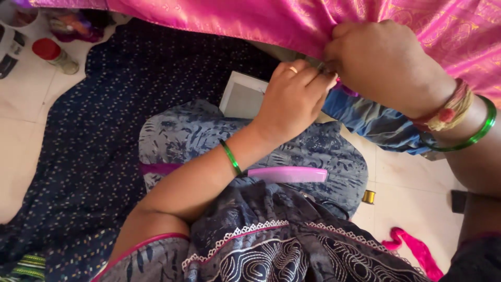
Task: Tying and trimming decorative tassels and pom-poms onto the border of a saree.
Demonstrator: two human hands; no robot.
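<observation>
A dark blue dotted cloth (88,156) spreads over the pale floor (21,99) across the left and centre of the frame, and a shiny pink cloth (261,21) stretches along the whole top edge, sloping down toward the right. In the lower middle a grey-blue patterned cloth (313,151) covers the person's lap, and a blue bundle of fabric (376,125) lies to the right of centre beneath the pink edge. The right hand (381,62), in the upper right, is closed as a fist on the lower edge of the pink cloth; the left hand (292,96), at centre, meets it with fingers (313,78) pressed together and pinching the same edge, though whether they hold anything small there cannot be told. A white box (242,96) sits just behind the left hand. A pink comb (287,174) rests on the lap, touching the grey-blue cloth near the left wrist. A red-capped bottle (52,55) stands at upper left, a strip of pink fabric (417,250) lies at lower right, and a small gold spool (368,197) stands on the floor right of the lap. As a judgement, the slick pink cloth could slip from the pinch if either grip loosens, and the comb could slide off the lap if the knees shift.
</observation>
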